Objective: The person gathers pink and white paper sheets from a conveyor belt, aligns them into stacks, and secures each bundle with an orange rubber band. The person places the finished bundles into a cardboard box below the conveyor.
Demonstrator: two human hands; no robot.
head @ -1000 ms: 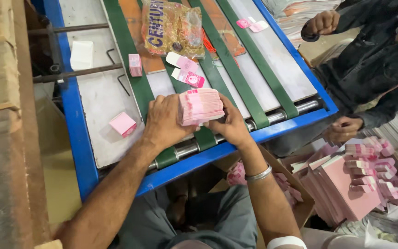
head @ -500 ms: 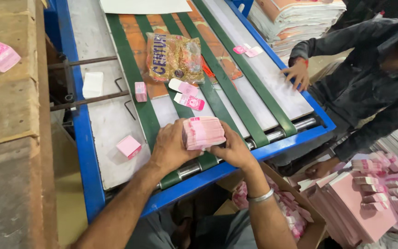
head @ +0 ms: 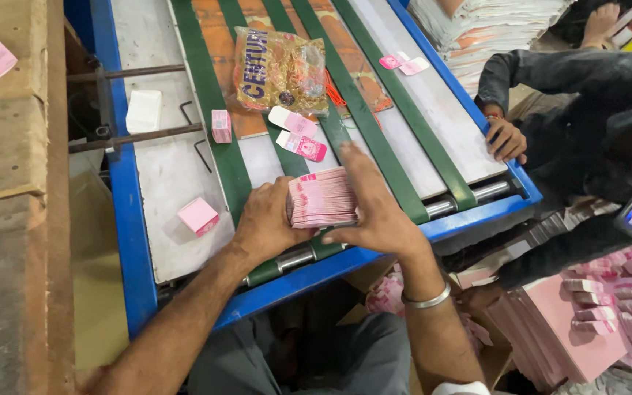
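A thick stack of flat pink cartons (head: 321,197) rests on the conveyor table near its front roller. My left hand (head: 268,223) presses against the stack's left end. My right hand (head: 376,208) clasps its right side, fingers stretched along the far edge, a metal bangle on the wrist. Both hands squeeze the stack between them. Two loose pink flat cartons (head: 298,135) lie just beyond the stack.
A blue-framed conveyor (head: 122,190) with green belts carries a crinkled plastic bag (head: 279,69), a small pink box (head: 198,215), another pink box (head: 221,124) and a white block (head: 143,111). Another person's hand (head: 506,139) rests on the right edge. Pink carton piles (head: 579,322) lie lower right.
The camera has shifted left and closer. My right hand has slid along the stack's right side with its fingers extended. The other person's hand has stayed at the conveyor's right edge.
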